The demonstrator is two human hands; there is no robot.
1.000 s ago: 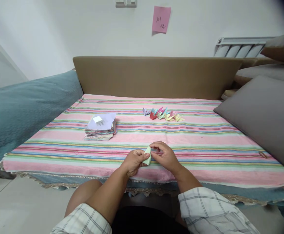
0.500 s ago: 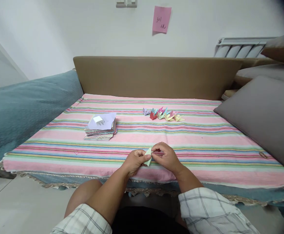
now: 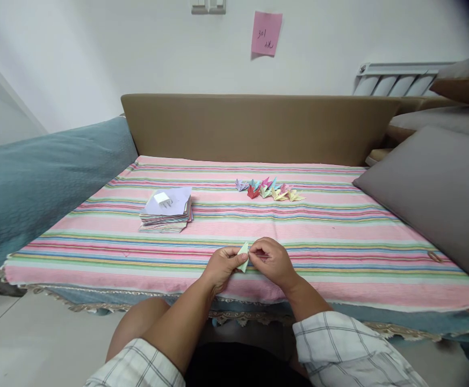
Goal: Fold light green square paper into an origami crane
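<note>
Our left hand (image 3: 221,267) and right hand (image 3: 273,262) pinched folded pale-green paper (image 3: 244,266), seemingly unfinished; beyond it lay finished multicoloured paper birds (image 3: 265,191).

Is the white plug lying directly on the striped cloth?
No, the white plug sits on top of the paper stack.

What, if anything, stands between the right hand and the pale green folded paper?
Nothing visible: the right hand is at the right edge of the pale green folded paper, while the left hand pinches its left side.
</note>
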